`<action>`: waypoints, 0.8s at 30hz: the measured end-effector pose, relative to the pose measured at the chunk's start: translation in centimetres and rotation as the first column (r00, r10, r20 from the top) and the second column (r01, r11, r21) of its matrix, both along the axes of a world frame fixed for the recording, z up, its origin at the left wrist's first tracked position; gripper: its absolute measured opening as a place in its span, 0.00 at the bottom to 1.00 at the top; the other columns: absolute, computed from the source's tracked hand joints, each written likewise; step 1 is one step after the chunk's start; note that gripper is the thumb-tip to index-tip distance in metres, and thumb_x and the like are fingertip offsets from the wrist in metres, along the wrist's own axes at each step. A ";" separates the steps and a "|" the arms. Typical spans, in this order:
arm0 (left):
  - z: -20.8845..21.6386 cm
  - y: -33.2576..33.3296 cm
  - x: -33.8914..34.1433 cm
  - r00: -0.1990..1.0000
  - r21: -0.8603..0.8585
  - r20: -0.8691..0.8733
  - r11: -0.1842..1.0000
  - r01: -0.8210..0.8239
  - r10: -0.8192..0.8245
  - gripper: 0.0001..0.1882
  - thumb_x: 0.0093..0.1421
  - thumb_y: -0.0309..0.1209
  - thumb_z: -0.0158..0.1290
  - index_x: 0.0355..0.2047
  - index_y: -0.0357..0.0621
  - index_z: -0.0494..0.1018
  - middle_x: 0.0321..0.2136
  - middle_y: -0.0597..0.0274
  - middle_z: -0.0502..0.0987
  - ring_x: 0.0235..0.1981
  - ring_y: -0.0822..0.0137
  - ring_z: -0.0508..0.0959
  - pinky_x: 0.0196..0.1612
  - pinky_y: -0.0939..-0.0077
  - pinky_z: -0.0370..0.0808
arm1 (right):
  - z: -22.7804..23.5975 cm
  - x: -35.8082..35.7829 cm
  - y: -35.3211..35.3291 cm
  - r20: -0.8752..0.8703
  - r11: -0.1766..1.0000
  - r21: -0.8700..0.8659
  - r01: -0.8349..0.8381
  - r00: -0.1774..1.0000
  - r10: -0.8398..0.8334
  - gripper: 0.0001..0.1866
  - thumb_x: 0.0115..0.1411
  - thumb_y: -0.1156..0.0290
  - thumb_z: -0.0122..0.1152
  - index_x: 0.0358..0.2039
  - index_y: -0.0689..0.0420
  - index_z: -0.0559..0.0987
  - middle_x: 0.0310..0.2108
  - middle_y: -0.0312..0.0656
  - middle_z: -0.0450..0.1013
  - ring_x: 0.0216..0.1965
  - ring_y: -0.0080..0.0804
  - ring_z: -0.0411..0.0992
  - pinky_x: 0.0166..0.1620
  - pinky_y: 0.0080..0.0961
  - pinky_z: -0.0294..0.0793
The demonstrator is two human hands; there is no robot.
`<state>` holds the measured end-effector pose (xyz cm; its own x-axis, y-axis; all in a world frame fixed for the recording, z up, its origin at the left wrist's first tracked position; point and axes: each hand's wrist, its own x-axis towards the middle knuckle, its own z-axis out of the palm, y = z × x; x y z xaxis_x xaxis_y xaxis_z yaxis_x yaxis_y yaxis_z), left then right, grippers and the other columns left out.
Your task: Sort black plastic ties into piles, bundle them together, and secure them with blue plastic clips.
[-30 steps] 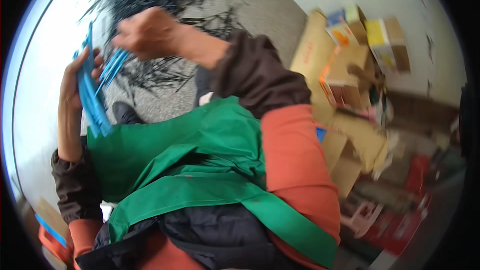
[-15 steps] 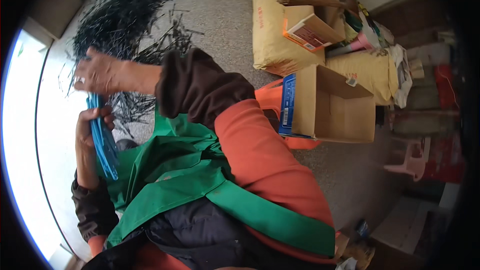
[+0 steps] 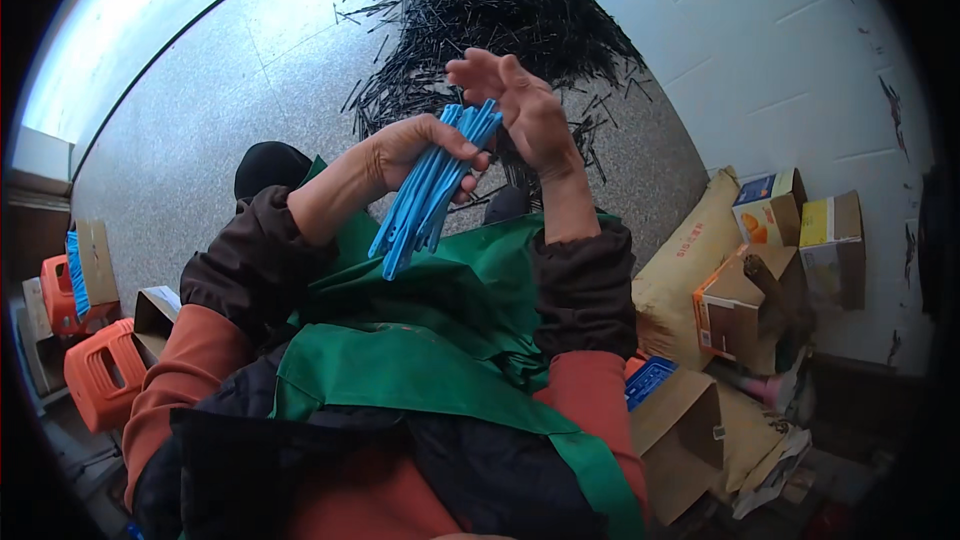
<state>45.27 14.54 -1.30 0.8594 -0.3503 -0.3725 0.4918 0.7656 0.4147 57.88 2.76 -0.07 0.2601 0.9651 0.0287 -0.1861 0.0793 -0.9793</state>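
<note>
Blue strips [image 3: 422, 192] were part-hidden by gripping left hand [image 3: 412, 143] | right hand [image 3: 535, 120] was held open | speckled floor [image 3: 225, 110] strewn with black strips [image 3: 500, 25]

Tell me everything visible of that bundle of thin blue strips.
The bundle of thin, blue, plastic-looking strips seems to have small holes near the lower ends. Roughly aligned, it slants with its upper end to the right. The bare left hand grips it around its upper half; the open right hand is beside its top end, contact unclear. Its lower end shows over the green cloth apron.
</note>
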 end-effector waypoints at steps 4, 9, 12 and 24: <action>-0.6 2.3 1.7 0.974 0.046 0.087 0.976 -0.212 0.207 0.15 0.48 0.22 0.51 0.38 0.34 0.67 0.25 0.54 0.75 0.22 0.63 0.77 0.28 0.65 0.78 | -1.7 -1.5 1.1 0.052 0.979 0.049 0.196 0.979 -0.198 0.40 0.58 0.41 0.38 0.55 0.67 0.56 0.56 0.50 0.56 0.57 0.38 0.55 0.57 0.33 0.53; 3.1 4.0 2.8 0.658 0.396 0.377 0.528 -0.751 0.652 0.11 0.47 0.24 0.53 0.32 0.34 0.69 0.23 0.56 0.74 0.22 0.66 0.77 0.27 0.72 0.77 | -6.4 -6.3 0.6 -0.589 0.741 -0.304 0.599 0.493 -0.640 0.39 0.58 0.41 0.37 0.57 0.64 0.52 0.54 0.50 0.55 0.55 0.40 0.55 0.57 0.42 0.50; 3.2 4.0 2.6 0.496 0.364 0.651 0.336 -0.868 0.575 0.11 0.46 0.25 0.55 0.30 0.35 0.70 0.22 0.58 0.74 0.23 0.66 0.77 0.26 0.75 0.76 | -8.5 -8.1 2.1 -0.830 0.746 -0.394 0.536 0.141 -0.539 0.30 0.62 0.49 0.30 0.55 0.61 0.57 0.54 0.48 0.57 0.56 0.42 0.54 0.57 0.44 0.51; 0.2 -0.4 2.5 0.736 0.433 0.486 0.602 -0.671 0.471 0.24 0.45 0.21 0.52 0.44 0.32 0.60 0.27 0.56 0.71 0.34 0.64 0.73 0.36 0.74 0.72 | -5.6 -6.0 1.9 -0.560 0.835 0.309 0.455 0.797 -0.227 0.44 0.54 0.40 0.46 0.58 0.63 0.53 0.52 0.49 0.60 0.53 0.36 0.62 0.47 0.29 0.69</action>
<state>47.80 14.10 -1.10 0.9006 0.4344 -0.0167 -0.1885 0.4248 0.8854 51.86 4.66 -5.64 0.6577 0.7328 0.1746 -0.5015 0.5988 -0.6244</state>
